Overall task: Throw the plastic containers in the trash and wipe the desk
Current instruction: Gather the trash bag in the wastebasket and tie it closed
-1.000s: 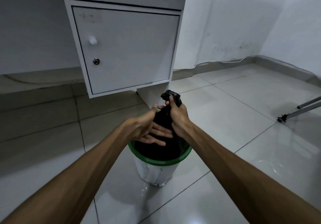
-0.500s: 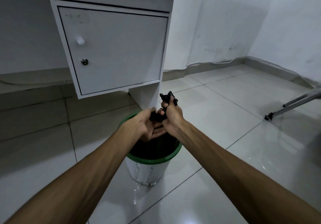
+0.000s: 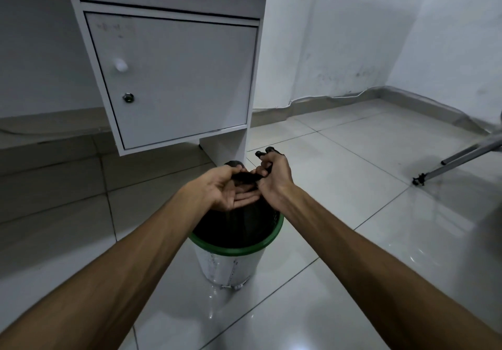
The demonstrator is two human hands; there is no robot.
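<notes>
Both hands met over a green-rimmed bin [image 3: 239, 250] on the tiled floor beside a white desk [image 3: 173, 72]. The right hand [image 3: 274, 177] was fisted around the twisted top of a black bag [image 3: 244, 177], while the left hand [image 3: 222, 189] pinched it, palm half open. No containers showed, presumably bagged; wiping the desk seemed left.

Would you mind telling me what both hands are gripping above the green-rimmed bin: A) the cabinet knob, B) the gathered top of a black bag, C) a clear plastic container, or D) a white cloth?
B: the left hand and right hand both pinch the bunched top of the black bag, which hangs down into the bin below them.
</notes>
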